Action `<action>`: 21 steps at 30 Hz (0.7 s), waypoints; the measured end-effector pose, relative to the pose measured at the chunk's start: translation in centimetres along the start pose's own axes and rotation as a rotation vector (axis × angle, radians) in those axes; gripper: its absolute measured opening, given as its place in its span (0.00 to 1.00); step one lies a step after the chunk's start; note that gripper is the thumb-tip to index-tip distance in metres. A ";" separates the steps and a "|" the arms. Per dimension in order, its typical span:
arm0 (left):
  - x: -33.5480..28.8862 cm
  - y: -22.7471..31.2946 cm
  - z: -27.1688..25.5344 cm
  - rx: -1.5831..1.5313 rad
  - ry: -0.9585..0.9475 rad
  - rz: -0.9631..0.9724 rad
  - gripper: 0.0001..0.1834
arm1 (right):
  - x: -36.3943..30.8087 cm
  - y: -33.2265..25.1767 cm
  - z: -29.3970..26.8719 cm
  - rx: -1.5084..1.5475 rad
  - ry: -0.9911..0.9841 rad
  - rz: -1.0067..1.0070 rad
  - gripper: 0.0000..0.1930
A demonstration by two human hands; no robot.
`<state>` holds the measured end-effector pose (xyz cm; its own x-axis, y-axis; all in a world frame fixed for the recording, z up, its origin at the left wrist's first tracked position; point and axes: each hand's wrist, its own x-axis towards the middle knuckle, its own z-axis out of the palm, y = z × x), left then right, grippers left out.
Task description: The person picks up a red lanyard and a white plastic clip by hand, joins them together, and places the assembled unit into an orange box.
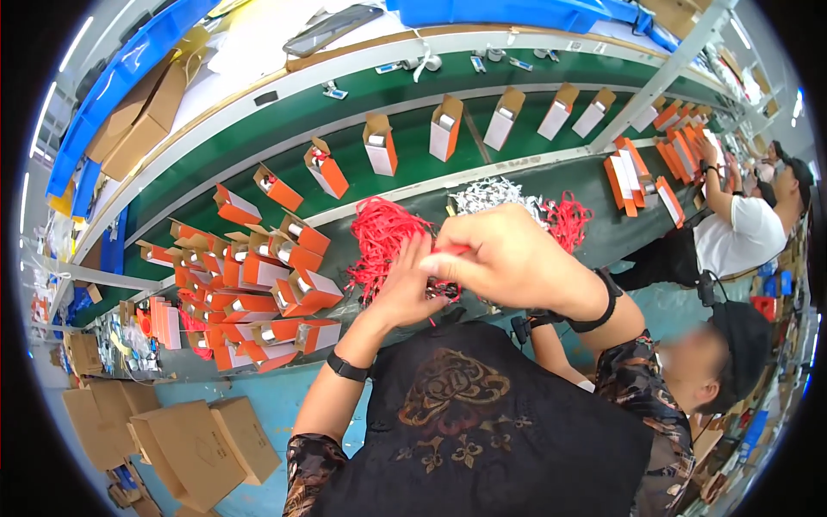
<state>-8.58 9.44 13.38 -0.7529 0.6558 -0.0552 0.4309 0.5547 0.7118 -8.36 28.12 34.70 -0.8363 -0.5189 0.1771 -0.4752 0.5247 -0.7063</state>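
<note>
A tangled heap of thin red straps (379,228) lies on the dark bench in front of me. My left hand (401,284) rests at the heap's near right side, its fingers stretched out and held close together. Just right of it, my right hand (491,250) is closed in a pinch, knuckles up, with a bit of red strap (457,250) showing at its thumb. How much strap it holds is hidden. Behind my right hand lie white straps (495,195) and a smaller bunch of red straps (567,221).
Many open orange-and-white boxes (258,271) crowd the bench at left. More boxes (446,129) stand spaced along the green conveyor (405,159). Cardboard cartons (185,452) sit on the floor at lower left. One person (715,358) is close at right; another (741,233) works farther along.
</note>
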 end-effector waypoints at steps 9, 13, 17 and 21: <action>2.6 5.7 -2.6 -0.817 0.008 0.320 0.28 | 0.7 -0.3 0.5 -0.076 -0.017 -0.190 0.16; 2.0 2.7 0.8 -1.126 -0.254 0.106 0.13 | 1.5 4.9 -1.4 0.140 0.173 0.153 0.13; -1.3 2.3 0.7 -1.269 0.185 -0.256 0.10 | 0.0 15.6 1.1 0.603 -0.101 0.382 0.12; -2.9 2.4 -1.0 -0.267 0.363 -0.360 0.13 | -1.7 29.6 6.7 0.310 0.003 0.599 0.16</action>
<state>-5.83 8.33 15.97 -0.9715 0.2062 -0.1165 0.0110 0.5307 0.8475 -19.17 39.96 8.90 -0.9319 -0.1967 -0.3047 0.1709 0.5028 -0.8474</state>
